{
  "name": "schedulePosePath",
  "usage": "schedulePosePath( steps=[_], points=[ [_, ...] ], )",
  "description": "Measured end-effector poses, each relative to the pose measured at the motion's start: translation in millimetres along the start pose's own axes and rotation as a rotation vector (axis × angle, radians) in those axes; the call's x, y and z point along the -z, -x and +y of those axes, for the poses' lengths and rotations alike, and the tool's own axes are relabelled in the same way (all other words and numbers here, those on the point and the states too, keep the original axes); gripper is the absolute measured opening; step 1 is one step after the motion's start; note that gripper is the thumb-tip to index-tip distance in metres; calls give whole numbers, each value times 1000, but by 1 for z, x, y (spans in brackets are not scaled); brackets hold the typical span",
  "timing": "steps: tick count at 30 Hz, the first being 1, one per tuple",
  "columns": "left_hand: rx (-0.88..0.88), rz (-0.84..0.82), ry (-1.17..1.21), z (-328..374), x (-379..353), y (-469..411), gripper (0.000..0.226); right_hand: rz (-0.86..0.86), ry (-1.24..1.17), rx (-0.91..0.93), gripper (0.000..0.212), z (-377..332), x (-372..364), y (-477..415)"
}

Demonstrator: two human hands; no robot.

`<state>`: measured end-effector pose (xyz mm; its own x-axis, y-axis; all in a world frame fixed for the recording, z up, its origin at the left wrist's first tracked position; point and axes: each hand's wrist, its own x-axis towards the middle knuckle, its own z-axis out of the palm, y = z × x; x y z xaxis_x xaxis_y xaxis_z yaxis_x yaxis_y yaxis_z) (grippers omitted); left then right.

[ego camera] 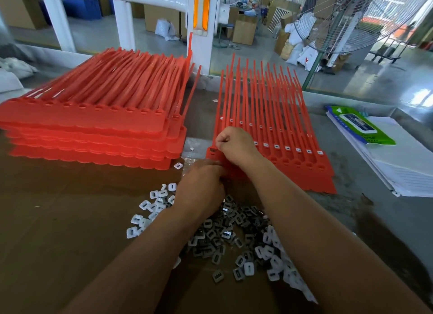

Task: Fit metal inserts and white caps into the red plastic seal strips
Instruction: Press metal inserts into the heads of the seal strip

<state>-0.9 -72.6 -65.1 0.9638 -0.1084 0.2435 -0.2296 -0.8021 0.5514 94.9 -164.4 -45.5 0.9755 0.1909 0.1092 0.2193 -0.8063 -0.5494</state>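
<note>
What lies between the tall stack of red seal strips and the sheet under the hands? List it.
Head view: a narrow lane of table with one loose white cap and, farther back, a smaller white piece.

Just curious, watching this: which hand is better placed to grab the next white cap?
Probably the left. The left hand sits at the near edge of the red strip sheet, just beside the loose white caps; the right hand is farther up, fingers curled over the sheet's leftmost slot.
</note>
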Motion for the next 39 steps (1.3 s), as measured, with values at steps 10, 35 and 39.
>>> schedulePosePath(
  steps=[10, 35, 39],
  points=[
    [45, -34, 29, 1, 1, -1, 31, -188, -72, 82, 12, 3, 56, 57],
    [13, -29, 1, -3, -4, -7, 36, -434, 72, 127, 14, 15, 64, 108],
    [11, -24, 5, -2, -3, -6, 37, -414, 6, 98, 18, 14, 68, 107]
  ],
)
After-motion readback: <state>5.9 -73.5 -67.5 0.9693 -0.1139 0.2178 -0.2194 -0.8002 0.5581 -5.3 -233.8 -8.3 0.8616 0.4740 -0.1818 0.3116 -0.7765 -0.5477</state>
